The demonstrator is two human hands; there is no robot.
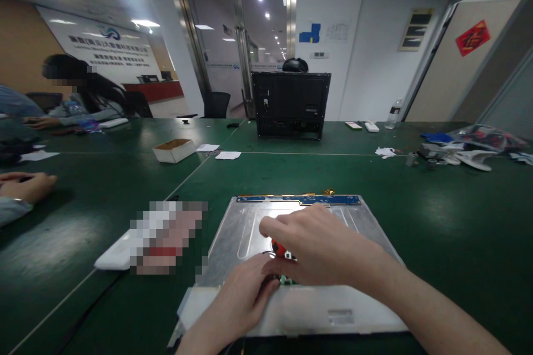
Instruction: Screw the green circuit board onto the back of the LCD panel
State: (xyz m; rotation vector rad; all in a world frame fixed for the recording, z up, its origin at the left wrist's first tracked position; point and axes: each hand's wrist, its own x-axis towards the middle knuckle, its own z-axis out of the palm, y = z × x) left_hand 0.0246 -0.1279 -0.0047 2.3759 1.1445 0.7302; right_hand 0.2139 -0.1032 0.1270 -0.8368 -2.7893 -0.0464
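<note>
A flat metal display panel [225, 233] lies in front of me with its back up, a blue circuit strip [275, 199] along its far edge. My right hand [318, 247] is closed around a screwdriver with a red and black handle [278, 248], over the near middle of the panel. Just below it, a bit of green circuit board [286, 280] shows between my hands. My left hand [241, 294] rests at the panel's near part, its thumb and fingers drawn together beside the green board. What the left fingertips pinch is hidden, and so is the screwdriver's tip.
Left of the panel lies a white object [114, 252], partly blurred out. Another person's hand [29, 186] rests at the left edge. Farther back are a small open box [174, 151], a black monitor-like casing [291, 105], a bottle [393, 113] and loose scraps [452, 152].
</note>
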